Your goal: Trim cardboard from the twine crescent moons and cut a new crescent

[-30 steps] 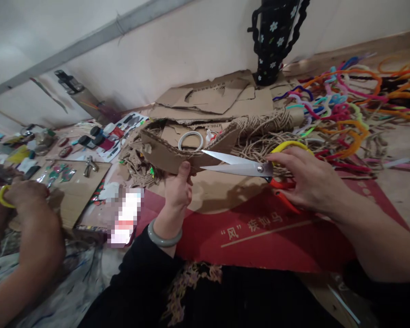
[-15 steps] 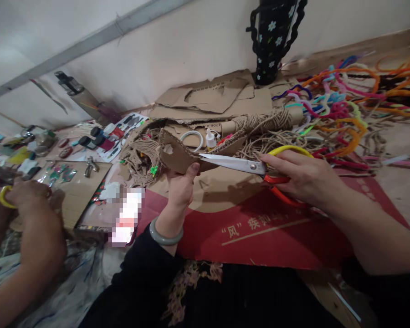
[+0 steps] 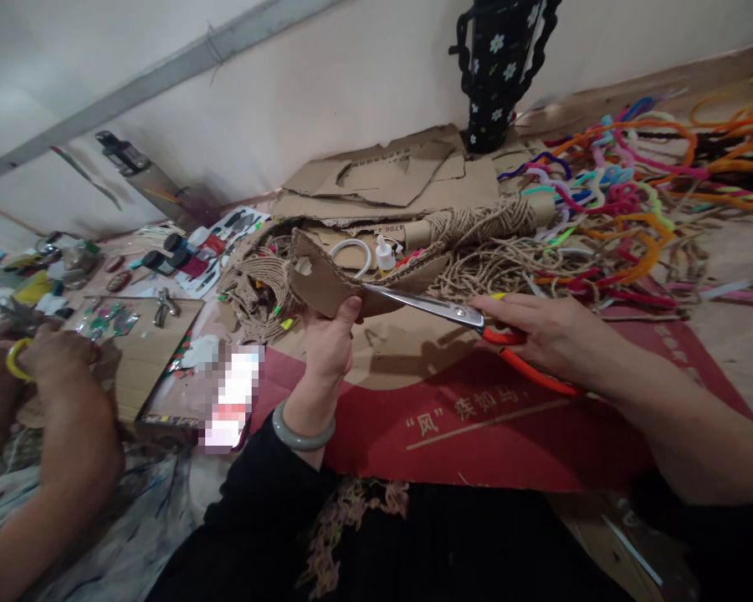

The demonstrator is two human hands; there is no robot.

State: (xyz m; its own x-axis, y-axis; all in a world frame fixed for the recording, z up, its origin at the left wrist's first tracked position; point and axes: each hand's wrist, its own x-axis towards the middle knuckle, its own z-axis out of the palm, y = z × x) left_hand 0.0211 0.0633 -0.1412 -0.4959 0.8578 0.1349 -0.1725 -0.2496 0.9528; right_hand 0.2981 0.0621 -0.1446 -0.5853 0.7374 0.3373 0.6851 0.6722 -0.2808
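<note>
My left hand is closed on a curved brown cardboard piece, thumb on the near face and the other fingers behind it. The piece is held up above the table with its left end raised. In my right hand is a pair of scissors with yellow and red-orange handles. The blades point left, their tips at the cardboard's upper edge just above my left thumb. How much card lies between the blades is too small to tell.
A red printed cardboard sheet lies beneath my hands. Behind stand a small white-capped bottle and a flowered black tumbler. Twine and colourful pipe cleaners spread right. At left, another person's hand holds scissors near a phone.
The scissors' blades have closed together at the cardboard's edge, and the fingers of my right hand have drawn in. My left hand and the cardboard stay nearly in place.
</note>
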